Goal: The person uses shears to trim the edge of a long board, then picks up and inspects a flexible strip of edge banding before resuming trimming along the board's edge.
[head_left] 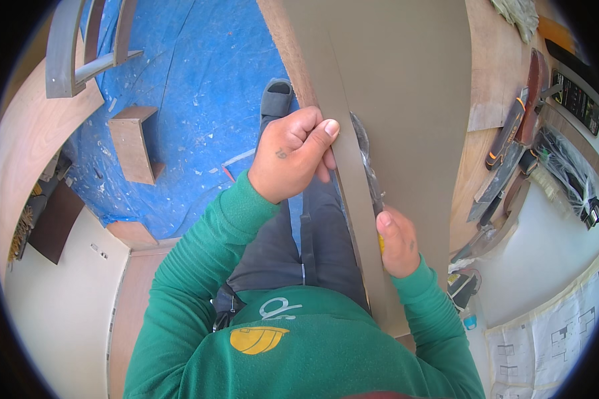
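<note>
A long, narrow grey-brown strip [357, 193] lies along the left side of a large panel [406, 100] of the same colour. My left hand [296, 149] is closed at the strip's left edge, its thumb and curled fingers pinching it. Lower down and to the right, my right hand [398, 243] is closed round a tool with a bit of yellow showing at the fingers. A dark, greyish long piece [367, 159] extends up from that hand beside the strip; its exact kind I cannot make out. The right palm hides most of the tool.
Blue sheeting [199, 86] covers the floor at left, with a small wooden bracket-like piece [132, 146] and a curved wooden frame [90, 60]. At right, hand tools [506, 136] and a clear plastic bag [566, 166] lie on boards. Drawings on paper [552, 346] are lower right.
</note>
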{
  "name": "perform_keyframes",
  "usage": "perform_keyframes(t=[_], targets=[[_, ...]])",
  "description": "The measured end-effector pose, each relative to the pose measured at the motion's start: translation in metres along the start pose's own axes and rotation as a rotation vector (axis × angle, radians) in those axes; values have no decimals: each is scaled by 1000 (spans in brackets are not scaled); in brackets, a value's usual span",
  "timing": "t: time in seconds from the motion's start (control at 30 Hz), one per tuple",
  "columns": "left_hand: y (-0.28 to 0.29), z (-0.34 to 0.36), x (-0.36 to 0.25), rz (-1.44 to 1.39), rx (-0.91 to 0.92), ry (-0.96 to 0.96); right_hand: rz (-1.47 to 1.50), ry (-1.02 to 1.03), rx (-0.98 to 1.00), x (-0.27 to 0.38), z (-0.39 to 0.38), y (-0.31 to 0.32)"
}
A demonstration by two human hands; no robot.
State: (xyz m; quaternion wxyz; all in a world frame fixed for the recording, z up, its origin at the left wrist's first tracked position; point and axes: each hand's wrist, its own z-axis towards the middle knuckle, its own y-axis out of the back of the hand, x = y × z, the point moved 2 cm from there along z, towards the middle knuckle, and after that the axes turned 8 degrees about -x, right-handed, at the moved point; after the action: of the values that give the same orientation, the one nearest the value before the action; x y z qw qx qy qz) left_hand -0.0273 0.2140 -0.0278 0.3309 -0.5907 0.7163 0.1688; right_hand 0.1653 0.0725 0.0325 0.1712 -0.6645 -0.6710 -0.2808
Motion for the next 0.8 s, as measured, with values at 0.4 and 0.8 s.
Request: perform_keyframes(t=[0.4, 0.8], targets=[[1, 0, 0, -15, 21, -2, 16, -3, 4, 6, 4, -1], [1, 0, -1, -26, 43, -2, -3, 8, 11, 9, 5, 1]])
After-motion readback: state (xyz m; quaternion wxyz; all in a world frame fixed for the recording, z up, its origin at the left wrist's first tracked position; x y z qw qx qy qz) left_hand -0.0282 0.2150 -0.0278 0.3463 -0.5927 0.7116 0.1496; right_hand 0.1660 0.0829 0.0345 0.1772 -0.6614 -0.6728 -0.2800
